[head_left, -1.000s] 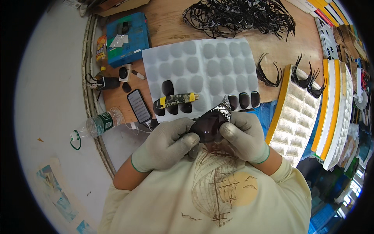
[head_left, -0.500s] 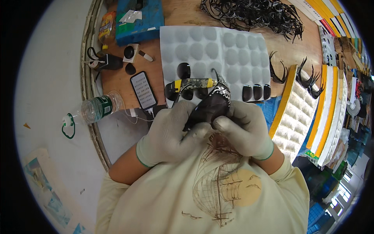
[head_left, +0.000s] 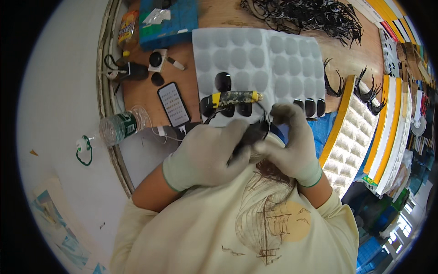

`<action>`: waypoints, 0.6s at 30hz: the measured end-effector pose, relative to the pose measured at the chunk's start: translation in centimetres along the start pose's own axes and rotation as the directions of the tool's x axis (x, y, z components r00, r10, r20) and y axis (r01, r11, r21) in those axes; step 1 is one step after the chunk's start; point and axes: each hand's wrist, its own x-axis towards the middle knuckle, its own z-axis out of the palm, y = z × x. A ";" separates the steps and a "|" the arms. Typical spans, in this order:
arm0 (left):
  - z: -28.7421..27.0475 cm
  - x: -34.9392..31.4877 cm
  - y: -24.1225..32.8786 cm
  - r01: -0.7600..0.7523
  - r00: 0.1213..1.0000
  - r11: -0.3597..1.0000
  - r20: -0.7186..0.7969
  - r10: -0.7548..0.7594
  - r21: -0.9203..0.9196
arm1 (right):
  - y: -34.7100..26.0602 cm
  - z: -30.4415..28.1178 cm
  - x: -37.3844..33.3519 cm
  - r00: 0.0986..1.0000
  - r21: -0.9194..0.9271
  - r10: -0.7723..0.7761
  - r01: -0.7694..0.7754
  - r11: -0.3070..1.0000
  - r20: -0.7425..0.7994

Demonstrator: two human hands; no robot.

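Both my hands wear pale grey gloves and meet in front of my chest. My left hand [head_left: 212, 148] is closed around a pair of dark sunglasses [head_left: 255, 132], smeared by motion and partly hidden by the fingers. My right hand [head_left: 294, 141] has its thumb at the near edge of the sunglasses; its fingers are lifted away, with a gap between thumb and fingertips. Just beyond lies a yellow and camouflage-patterned tool [head_left: 235, 97], across a grey sheet [head_left: 228, 41] with round dimples. Dark lenses [head_left: 223, 81] rest on this sheet, several partly behind the tool.
Left are a lit phone [head_left: 174, 104] with a cable, a clear bottle [head_left: 117, 129] on its side, a black box [head_left: 132, 71] and a blue box [head_left: 169, 34]. A heap of black frames [head_left: 310, 18] lies at the back. White dimpled trays [head_left: 351, 132] stand at right.
My right fingers have come off the sunglasses and risen, opening a gap. The sunglasses have turned in my left hand. The whole view has shifted slightly.
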 end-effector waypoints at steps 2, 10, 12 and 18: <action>-0.5 1.2 1.1 -0.112 0.993 0.994 0.045 0.112 0.006 | 0.9 -1.5 0.0 0.979 -0.088 -0.187 0.194 0.977 0.076; 1.9 8.9 -9.5 0.593 0.805 0.619 -0.361 -0.471 0.516 | 2.3 -7.3 0.8 0.879 0.026 -0.294 0.307 0.951 0.376; 3.1 9.4 -10.4 0.601 0.792 0.571 -0.319 -0.521 0.559 | 2.5 -7.9 0.4 0.921 0.009 -0.245 0.254 0.967 0.302; 3.0 10.5 -10.9 0.726 0.687 0.604 -0.326 -0.649 0.328 | 4.9 -8.9 1.1 0.896 0.149 -0.266 0.227 0.963 0.355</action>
